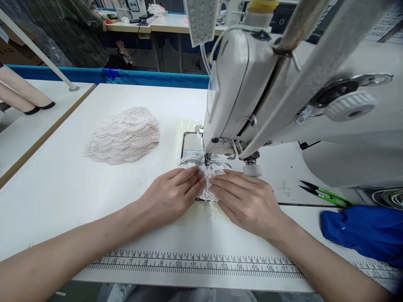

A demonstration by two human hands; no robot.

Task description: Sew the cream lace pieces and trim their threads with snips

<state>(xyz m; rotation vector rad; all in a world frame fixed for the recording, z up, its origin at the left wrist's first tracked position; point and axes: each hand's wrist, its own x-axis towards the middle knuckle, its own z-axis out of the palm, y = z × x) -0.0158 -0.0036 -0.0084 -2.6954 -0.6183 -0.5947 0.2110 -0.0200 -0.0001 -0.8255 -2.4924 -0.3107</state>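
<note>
A piece of white lace (pixel 208 191) lies on the sewing machine's plate, under the presser foot and needle. My left hand (pixel 174 193) presses on its left side, fingers together and fairly flat. On the right side rests my right hand (pixel 247 201), its fingers stretched forward over the lace edge. Both hands' fingertips are just in front of the needle area, with a narrow strip of lace showing between them. The sewing machine head (pixel 233 92) stands above. A pile of white lace pieces (pixel 126 136) sits on the table to the left.
Green-handled thread snips (pixel 330 197) and a blue cloth (pixel 365 233) lie at the right. A printed ruler (pixel 195 265) runs along the front edge of the table. Beyond a blue fabric strip (pixel 157 79), a person in a checked sleeve stands near another table.
</note>
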